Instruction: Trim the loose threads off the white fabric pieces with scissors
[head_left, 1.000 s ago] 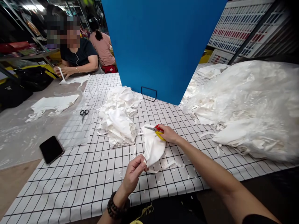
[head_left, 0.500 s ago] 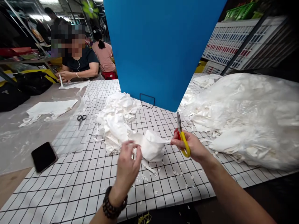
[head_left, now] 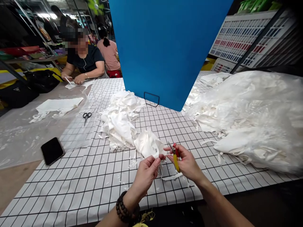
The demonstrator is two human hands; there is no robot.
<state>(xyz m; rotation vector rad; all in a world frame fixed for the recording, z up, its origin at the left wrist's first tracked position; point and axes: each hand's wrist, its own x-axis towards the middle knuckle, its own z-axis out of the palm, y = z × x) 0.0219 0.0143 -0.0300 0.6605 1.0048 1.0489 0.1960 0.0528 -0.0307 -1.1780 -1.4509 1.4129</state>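
A grid-patterned surface (head_left: 78, 189) fills the lower frame; a blue panel (head_left: 165, 47) stands behind. Left hand (head_left: 145, 175) fingers pinch white fabric (head_left: 148, 145); right hand (head_left: 187, 162) grips scissors (head_left: 174, 154).

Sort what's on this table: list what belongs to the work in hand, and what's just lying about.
In hand: white fabric piece, pinched by left hand; yellow-handled snips in right hand.
Lying about: black scissors, phone, blue board.

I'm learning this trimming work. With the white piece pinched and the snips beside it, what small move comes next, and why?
Probably bring the snips in the right hand to the edge that the left hand pinches on the white fabric piece and clip it: the blades point there, and cut scraps litter the grid cloth.
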